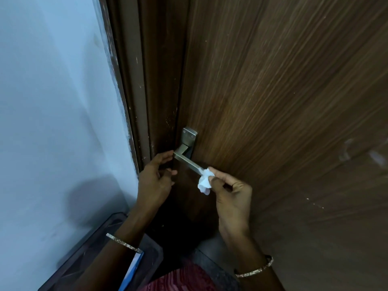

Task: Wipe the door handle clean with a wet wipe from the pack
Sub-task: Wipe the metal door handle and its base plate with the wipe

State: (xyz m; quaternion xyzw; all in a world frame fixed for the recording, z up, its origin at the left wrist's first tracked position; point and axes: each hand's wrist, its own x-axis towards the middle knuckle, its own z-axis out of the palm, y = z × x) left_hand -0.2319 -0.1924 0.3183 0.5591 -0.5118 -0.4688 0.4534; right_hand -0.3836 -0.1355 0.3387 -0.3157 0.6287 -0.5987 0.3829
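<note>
Red patterned cloth [178, 280] lies at the near bottom edge.

Door [283, 101]: dark wood grain, fills centre and right. Door frame [147, 80] is on its left, and a pale wall [52, 91] is left of that. Dark bin [90, 253] sits low at near left. A flat blue-and-white item [132, 267] is under the left forearm [117, 234]; it may be the pack, cannot confirm.

Door handle [185, 159]: metal lever on a plate, running from the frame side out to the right.

Left hand [155, 179]: fingers loosely extended, one fingertip touching the lever's pivot corner, thumb apart below.

Right hand [231, 196]: thumb and fingers pinch the wet wipe [204, 181], which is bunched and touching the lever's free end.

Judgement: a wiping stroke is in hand, at the tip. To do it well:
- Wrap the wipe round the bar so every face is covered.
- Draw it along the full length to the pivot, then do the plate.
- Brace the lever with the left hand so it does not dip under pressure.
- Turn the wipe to a fresh face once it is soiled.
</note>
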